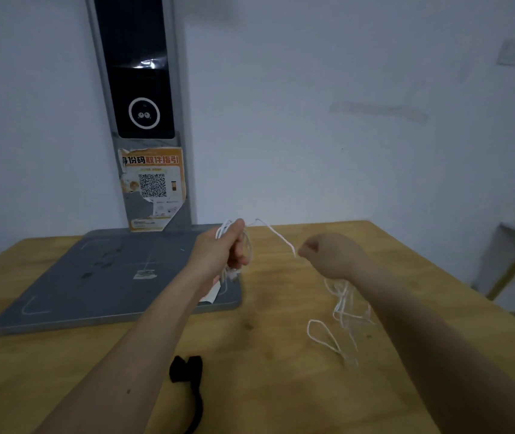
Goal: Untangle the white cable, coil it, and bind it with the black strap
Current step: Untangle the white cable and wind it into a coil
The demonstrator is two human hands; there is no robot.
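We find the left hand [218, 249] gripping gathered loops of the white cable [276, 234]; the right hand [331, 255] pinches its run, slack trailing onto the table [281, 386]. Light, limp, snag-prone. The black strap [187, 369] lies untouched.

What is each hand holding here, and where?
Left hand grips the white cable's gathered loops; right hand pinches the strand running from them.
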